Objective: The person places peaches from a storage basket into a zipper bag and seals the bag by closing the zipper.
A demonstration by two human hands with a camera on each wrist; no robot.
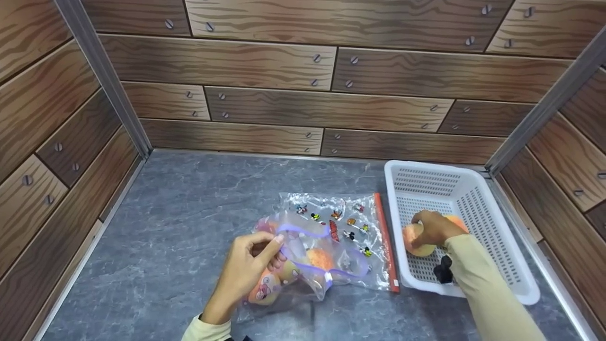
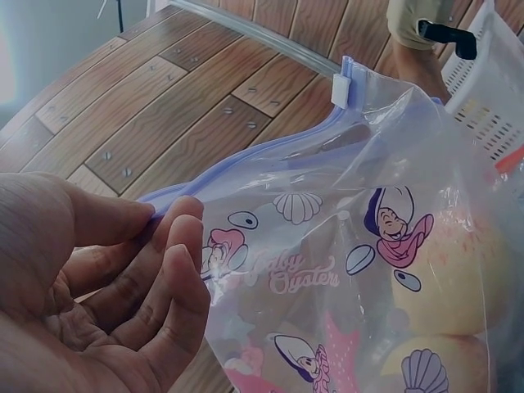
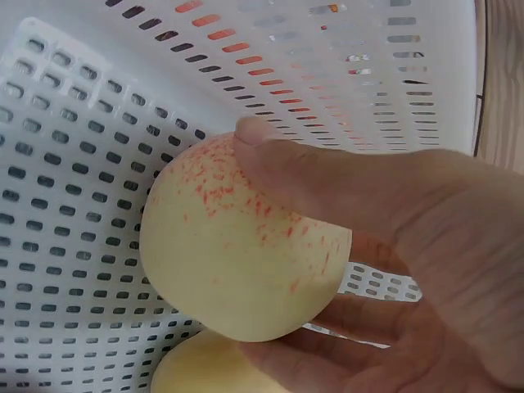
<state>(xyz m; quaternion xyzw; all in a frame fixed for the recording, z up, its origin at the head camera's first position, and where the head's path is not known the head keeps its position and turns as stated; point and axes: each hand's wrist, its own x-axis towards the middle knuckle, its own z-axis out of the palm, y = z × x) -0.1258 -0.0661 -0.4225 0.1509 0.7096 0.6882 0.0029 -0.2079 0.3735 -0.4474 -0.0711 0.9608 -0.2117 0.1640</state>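
My left hand [image 1: 255, 265] pinches the purple zip edge of a clear printed zip bag [image 2: 278, 246] between thumb and finger, and its mouth gapes. Several yellow-and-red peaches [image 2: 450, 262] show through the bag's plastic. Inside the white basket [image 1: 393, 227] at the right, my right hand [image 1: 438, 227] grips a peach [image 3: 237, 237], thumb on its red-speckled top and fingers curled beneath. A second peach [image 3: 205, 368] lies right below it in the right wrist view.
Behind the purple-edged bag lies a flat clear zip bag [image 1: 350, 241] with a red slider edge and small cartoon prints, beside the basket. Wood-patterned panels [image 1: 265, 61] wall in the grey tabletop [image 1: 165, 227] at the back and both sides.
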